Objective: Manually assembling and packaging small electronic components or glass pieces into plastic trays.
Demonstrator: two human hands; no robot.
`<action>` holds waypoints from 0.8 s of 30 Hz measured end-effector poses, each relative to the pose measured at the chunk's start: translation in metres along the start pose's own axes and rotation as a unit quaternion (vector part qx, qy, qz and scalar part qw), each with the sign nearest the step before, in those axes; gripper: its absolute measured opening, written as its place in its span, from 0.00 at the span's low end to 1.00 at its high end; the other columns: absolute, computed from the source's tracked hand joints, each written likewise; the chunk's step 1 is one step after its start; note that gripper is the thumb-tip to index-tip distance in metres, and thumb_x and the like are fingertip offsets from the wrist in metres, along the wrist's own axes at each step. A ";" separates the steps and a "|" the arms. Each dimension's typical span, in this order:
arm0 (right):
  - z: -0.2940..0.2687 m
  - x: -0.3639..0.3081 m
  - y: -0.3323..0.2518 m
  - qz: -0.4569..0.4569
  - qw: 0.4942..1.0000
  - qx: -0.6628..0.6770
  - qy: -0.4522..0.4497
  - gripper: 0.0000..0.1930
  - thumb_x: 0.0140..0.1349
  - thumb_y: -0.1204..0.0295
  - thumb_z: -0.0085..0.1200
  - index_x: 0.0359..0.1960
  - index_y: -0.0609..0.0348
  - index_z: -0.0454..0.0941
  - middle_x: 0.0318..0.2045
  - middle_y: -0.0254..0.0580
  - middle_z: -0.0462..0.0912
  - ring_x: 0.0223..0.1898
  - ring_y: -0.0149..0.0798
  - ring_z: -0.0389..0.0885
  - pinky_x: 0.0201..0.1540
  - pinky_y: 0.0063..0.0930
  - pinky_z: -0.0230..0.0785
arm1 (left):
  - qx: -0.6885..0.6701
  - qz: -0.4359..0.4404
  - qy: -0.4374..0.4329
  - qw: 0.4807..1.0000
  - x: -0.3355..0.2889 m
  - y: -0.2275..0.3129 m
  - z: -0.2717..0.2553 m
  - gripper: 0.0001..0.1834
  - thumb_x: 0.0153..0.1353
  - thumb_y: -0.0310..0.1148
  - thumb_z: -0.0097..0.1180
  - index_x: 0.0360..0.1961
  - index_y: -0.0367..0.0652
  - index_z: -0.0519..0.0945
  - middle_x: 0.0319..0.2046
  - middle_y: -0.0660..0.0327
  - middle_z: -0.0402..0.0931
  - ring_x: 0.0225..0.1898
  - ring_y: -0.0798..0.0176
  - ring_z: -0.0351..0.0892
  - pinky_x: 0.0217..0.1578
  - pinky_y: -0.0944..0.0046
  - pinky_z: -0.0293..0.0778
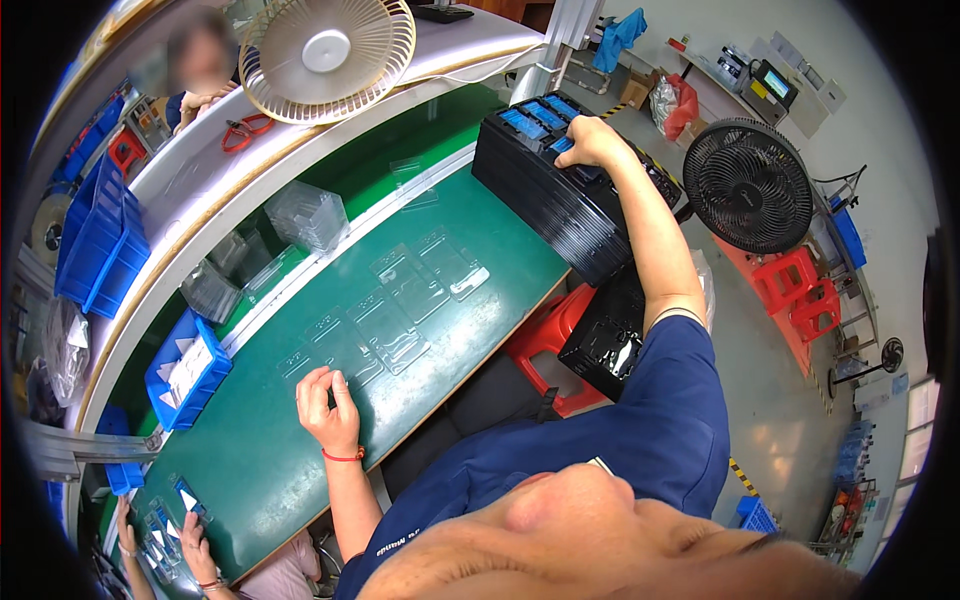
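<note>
At the top of a stack of black trays (550,215), flat blue pieces (523,124) are lying in compartments, and the right hand (592,143) is resting over the near ones. Its fingers are bending downward with the thumb set apart; whether they are pinching a piece, I cannot tell. The pieces are looking light, stiff and rather smooth, so gripping one by opposite edges would probably suit it best, sparing its broad face.

Beyond the trays, clear plastic shells (410,285) are lying in a loose row on the green table (500,300). They are seeming thin, slick and easily dented; their rims are likely the place to hold. The left hand (330,410) is hanging by the row's near end, fingers curling toward the thumb; I cannot tell whether anything is between them.

Farther out, a blue bin (207,394) is holding white pieces, and a co-worker's hand (195,548) is hovering at lower left.
</note>
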State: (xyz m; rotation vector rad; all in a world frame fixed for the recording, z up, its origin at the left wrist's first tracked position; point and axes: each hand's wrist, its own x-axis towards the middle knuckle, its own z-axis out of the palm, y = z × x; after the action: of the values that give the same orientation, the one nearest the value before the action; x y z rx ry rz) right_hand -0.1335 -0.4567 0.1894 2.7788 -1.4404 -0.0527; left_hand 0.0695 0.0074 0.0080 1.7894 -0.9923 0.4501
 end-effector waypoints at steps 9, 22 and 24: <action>0.011 -0.004 0.005 0.031 0.997 0.036 0.068 0.27 0.38 0.60 0.64 0.40 0.66 0.80 0.43 0.57 0.82 0.48 0.50 0.80 0.50 0.40 0.72 | -0.004 0.014 0.011 1.000 0.003 0.003 0.003 0.03 0.54 0.23 0.61 0.27 0.38 0.79 0.31 0.54 0.79 0.35 0.52 0.78 0.37 0.57 0.73; 0.063 -0.133 -0.174 -0.246 0.778 0.560 -0.145 0.13 0.47 0.71 0.64 0.32 0.59 0.75 0.26 0.29 0.77 0.31 0.22 0.73 0.34 0.20 0.68 | -0.631 -0.303 -0.235 0.675 -0.004 0.077 0.057 0.49 0.53 0.22 0.63 0.71 0.44 0.47 0.65 0.51 0.57 0.62 0.55 0.64 0.56 0.56 0.70; 0.095 -0.155 -0.212 -0.273 0.750 0.575 -0.180 0.13 0.48 0.71 0.66 0.31 0.60 0.75 0.25 0.30 0.77 0.29 0.22 0.73 0.32 0.21 0.68 | -0.683 -0.319 -0.226 0.617 -0.008 0.073 0.069 0.42 0.54 0.23 0.64 0.68 0.45 0.55 0.62 0.58 0.61 0.61 0.59 0.65 0.57 0.54 0.70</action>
State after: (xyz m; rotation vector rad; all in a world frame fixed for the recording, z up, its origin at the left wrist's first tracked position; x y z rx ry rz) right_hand -0.0534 -0.2072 0.0928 4.3396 -0.6230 0.4976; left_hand -0.0022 -0.0627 0.0158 0.6235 -0.5565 -1.0627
